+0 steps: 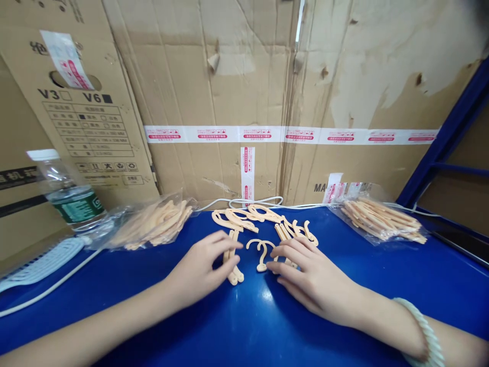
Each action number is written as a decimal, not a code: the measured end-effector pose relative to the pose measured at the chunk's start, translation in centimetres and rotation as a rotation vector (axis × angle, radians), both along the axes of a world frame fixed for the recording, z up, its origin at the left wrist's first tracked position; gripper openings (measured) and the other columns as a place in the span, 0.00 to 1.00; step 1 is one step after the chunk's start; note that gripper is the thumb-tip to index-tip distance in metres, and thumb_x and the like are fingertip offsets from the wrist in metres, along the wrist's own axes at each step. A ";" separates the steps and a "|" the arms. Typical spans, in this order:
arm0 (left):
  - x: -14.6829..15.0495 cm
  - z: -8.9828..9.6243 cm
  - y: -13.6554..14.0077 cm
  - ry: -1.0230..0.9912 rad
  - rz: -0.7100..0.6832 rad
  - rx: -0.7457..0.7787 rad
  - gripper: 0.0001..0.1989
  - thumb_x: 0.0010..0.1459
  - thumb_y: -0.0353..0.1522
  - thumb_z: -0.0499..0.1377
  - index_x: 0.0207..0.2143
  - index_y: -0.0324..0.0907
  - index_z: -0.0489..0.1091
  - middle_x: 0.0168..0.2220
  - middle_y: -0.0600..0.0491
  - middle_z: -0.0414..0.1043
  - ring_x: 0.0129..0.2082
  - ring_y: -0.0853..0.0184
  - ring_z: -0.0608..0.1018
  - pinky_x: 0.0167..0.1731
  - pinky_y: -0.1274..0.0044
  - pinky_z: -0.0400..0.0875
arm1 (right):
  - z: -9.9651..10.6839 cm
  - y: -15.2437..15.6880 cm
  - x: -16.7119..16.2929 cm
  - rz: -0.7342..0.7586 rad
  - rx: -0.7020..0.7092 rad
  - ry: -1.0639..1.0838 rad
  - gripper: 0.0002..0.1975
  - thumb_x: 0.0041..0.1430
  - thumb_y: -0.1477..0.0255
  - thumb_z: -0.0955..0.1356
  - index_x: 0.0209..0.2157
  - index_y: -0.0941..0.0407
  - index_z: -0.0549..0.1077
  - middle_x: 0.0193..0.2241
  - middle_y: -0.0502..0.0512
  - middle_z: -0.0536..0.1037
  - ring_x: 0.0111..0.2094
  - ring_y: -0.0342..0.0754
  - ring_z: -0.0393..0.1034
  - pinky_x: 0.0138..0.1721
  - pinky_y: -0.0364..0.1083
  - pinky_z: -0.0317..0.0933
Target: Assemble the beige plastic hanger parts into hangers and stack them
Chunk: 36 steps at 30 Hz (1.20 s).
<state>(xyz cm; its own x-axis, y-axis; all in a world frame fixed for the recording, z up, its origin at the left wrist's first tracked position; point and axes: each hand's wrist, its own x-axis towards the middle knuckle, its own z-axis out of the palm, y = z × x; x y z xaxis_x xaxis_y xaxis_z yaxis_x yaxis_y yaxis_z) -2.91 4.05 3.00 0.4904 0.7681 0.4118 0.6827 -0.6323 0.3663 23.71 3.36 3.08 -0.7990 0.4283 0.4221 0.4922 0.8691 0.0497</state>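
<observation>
My left hand (209, 266) hovers at the near ends of a pair of straight beige plastic strips (235, 278) with rounded, holed ends. Its thumb and fingers are apart, with nothing visible between them. My right hand (315, 283) is palm down, fingers spread and slightly bent, over several small beige parts that it partly hides. By its fingertips lies a beige hook (262, 257) with a flat round foot, like a hanger hook; contact is unclear. Behind the hands are curved beige loop pieces (229, 220) and more upright strips (281, 232).
Clear bags of beige pieces lie at left (156, 224) and right (382, 219). A water bottle (76, 196), a pale vented hairbrush (49, 262) and a white cable (57, 290) are at left. Cardboard (214, 97) walls the back of the blue table (248, 326). A dark flat device (458, 244) sits far right.
</observation>
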 end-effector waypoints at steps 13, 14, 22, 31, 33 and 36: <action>0.5 5.1 12.2 0.600 -0.081 -0.169 0.13 0.62 0.34 0.61 0.47 0.37 0.69 0.44 0.48 0.73 0.42 0.61 0.77 0.43 0.65 0.73 | 1.3 1.5 2.7 -0.112 0.386 0.234 0.08 0.61 0.80 0.64 0.41 0.61 0.73 0.47 0.69 0.73 0.45 0.59 0.68 0.43 0.58 0.60; 0.9 5.2 12.7 0.650 -0.090 -0.186 0.13 0.63 0.35 0.60 0.47 0.38 0.69 0.45 0.48 0.73 0.42 0.61 0.77 0.43 0.65 0.74 | 1.6 1.6 2.9 -0.131 0.408 0.259 0.08 0.61 0.80 0.65 0.40 0.61 0.73 0.47 0.68 0.73 0.45 0.59 0.68 0.42 0.57 0.60; 2.9 5.6 14.4 0.870 -0.107 -0.226 0.14 0.64 0.35 0.59 0.49 0.38 0.69 0.47 0.47 0.72 0.43 0.61 0.77 0.42 0.65 0.75 | 2.3 1.4 3.1 -0.186 0.478 0.291 0.07 0.62 0.79 0.65 0.38 0.59 0.74 0.47 0.66 0.74 0.45 0.59 0.69 0.41 0.57 0.60; 2.2 7.8 11.3 0.666 -0.035 0.041 0.07 0.64 0.31 0.58 0.42 0.37 0.71 0.43 0.49 0.73 0.41 0.63 0.77 0.42 0.66 0.74 | 2.2 1.4 3.2 -0.207 0.431 0.291 0.07 0.62 0.78 0.64 0.40 0.58 0.73 0.48 0.66 0.73 0.46 0.59 0.68 0.41 0.58 0.61; 1.8 7.8 9.0 0.580 0.013 0.116 0.07 0.63 0.23 0.53 0.36 0.35 0.71 0.42 0.47 0.71 0.40 0.62 0.76 0.43 0.66 0.73 | 2.0 1.4 3.2 -0.184 0.331 0.347 0.09 0.63 0.76 0.63 0.44 0.59 0.71 0.49 0.66 0.71 0.48 0.59 0.67 0.44 0.57 0.62; 1.5 6.8 4.6 0.449 0.057 0.215 0.12 0.62 0.20 0.48 0.40 0.37 0.70 0.46 0.44 0.66 0.42 0.61 0.75 0.43 0.67 0.73 | 1.9 0.8 2.5 -0.173 0.011 0.516 0.12 0.64 0.72 0.63 0.49 0.57 0.68 0.48 0.64 0.71 0.47 0.55 0.68 0.45 0.55 0.64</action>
